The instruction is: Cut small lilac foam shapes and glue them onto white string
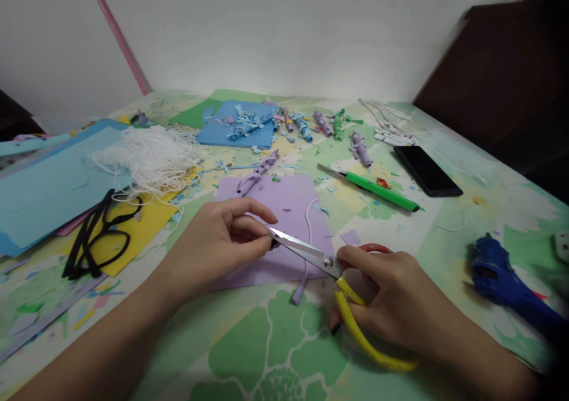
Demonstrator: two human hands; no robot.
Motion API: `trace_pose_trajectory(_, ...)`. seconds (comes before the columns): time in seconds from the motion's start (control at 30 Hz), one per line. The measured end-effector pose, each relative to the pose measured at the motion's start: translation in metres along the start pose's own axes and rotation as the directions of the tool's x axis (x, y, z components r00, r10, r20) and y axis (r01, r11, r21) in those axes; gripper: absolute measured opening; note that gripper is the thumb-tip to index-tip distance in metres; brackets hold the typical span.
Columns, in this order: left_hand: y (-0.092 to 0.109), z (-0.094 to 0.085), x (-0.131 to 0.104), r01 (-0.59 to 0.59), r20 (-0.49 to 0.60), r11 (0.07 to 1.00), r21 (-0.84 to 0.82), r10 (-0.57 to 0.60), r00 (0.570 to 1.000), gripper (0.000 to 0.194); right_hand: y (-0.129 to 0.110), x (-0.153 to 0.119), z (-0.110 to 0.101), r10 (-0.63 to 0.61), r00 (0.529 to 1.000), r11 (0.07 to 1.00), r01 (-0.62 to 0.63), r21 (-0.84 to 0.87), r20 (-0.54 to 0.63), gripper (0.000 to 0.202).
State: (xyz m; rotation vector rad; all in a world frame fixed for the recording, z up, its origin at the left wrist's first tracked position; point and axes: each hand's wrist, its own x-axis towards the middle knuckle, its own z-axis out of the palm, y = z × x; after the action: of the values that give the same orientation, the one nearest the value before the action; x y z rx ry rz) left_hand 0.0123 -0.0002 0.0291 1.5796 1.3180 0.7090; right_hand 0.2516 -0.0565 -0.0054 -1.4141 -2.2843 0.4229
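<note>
Over the flower-patterned bench (178, 359), the right hand (391, 294) grips shiny, pointed metal scissors (328, 262); the left hand (217, 235) curls at their tips, its hold unclear.

The metal scissors with silver blades, one yellow-coated handle and one red handle (328, 262) are held over the square sheet of lilac paper (296, 202), pivot near its lower right corner. They slant, pointed blades aimed left and slightly away, tips beside the left hand's (222, 235) thumb and fingertips. A round screw joins the blades. The yellow handle curves down and right, clear of the sheet; the right hand (391, 294) partly covers the red one. The blades appear narrowly parted, though anything between their tips is too small to tell.
</note>
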Motion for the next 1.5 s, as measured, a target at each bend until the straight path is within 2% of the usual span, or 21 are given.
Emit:
trace_pose_trajectory(0.23,-0.001,-0.002,0.0,-0.002,0.022,1.0,-0.003,0.002,1.0,0.019,-0.004,0.002,-0.004,0.044,0.998,0.998,-0.043,-0.042,0.042,0.029)
trace_pose_trajectory(0.37,-0.005,-0.002,0.002,0.041,0.037,0.997,-0.062,-0.038,0.999,0.021,-0.004,0.006,-0.009,0.151,0.988,0.987,-0.149,-0.06,0.034,0.035)
trace_pose_trajectory(0.47,-0.006,-0.003,0.004,0.062,0.053,0.994,-0.093,-0.057,0.997,0.02,0.004,0.009,-0.013,0.29,0.956,0.946,-0.292,-0.143,-0.037,0.033)
trace_pose_trajectory(0.6,-0.006,-0.003,0.005,0.084,0.05,0.993,-0.084,-0.08,0.996,0.013,0.021,0.012,-0.018,0.439,0.891,0.836,-0.453,-0.31,-0.118,0.039)
trace_pose_trajectory(0.73,-0.009,-0.002,0.007,0.081,0.089,0.996,-0.046,-0.077,0.993,0.008,0.033,0.013,-0.023,0.487,0.855,0.766,-0.517,-0.383,-0.18,0.043)
trace_pose_trajectory(0.93,-0.015,0.002,0.009,0.071,0.141,0.997,0.004,-0.071,0.987,0.009,0.042,0.014,-0.026,0.501,0.839,0.763,-0.544,-0.349,-0.213,0.039)
trace_pose_trajectory(1.07,-0.014,-0.006,0.012,0.075,0.078,0.997,0.037,-0.077,0.994,0.01,0.046,0.016,-0.029,0.532,0.812,0.735,-0.584,-0.345,-0.242,0.042)
trace_pose_trajectory(1.13,-0.013,-0.017,0.015,0.072,-0.01,0.983,0.171,-0.071,0.997,0.01,0.047,0.016,-0.031,0.536,0.804,0.734,-0.594,-0.33,-0.257,0.043)
trace_pose_trajectory(1.17,-0.013,-0.024,0.016,0.072,-0.07,0.955,0.288,-0.054,0.996,0.01,0.047,0.017,-0.032,0.537,0.803,0.736,-0.596,-0.321,-0.259,0.043)
trace_pose_trajectory(1.23,-0.016,-0.039,0.019,0.075,-0.17,0.843,0.533,0.02,0.985,0.012,0.049,0.017,-0.032,0.538,0.804,0.745,-0.594,-0.303,-0.255,0.042)
trace_pose_trajectory(1.3,-0.02,-0.052,0.021,0.119,-0.216,0.746,0.655,0.034,0.976,0.013,0.051,0.017,-0.033,0.532,0.806,0.752,-0.59,-0.292,-0.259,0.041)
trace_pose_trajectory(1.4,-0.025,-0.061,0.022,0.158,-0.285,0.712,0.685,0.061,0.957,0.012,0.053,0.017,-0.033,0.533,0.798,0.749,-0.6,-0.283,-0.281,0.044)
trace_pose_trajectory(1.5,-0.026,-0.055,0.022,0.056,-0.25,0.772,0.633,0.136,0.959,0.014,0.054,0.018,-0.033,0.546,0.789,0.743,-0.612,-0.271,-0.282,0.045)
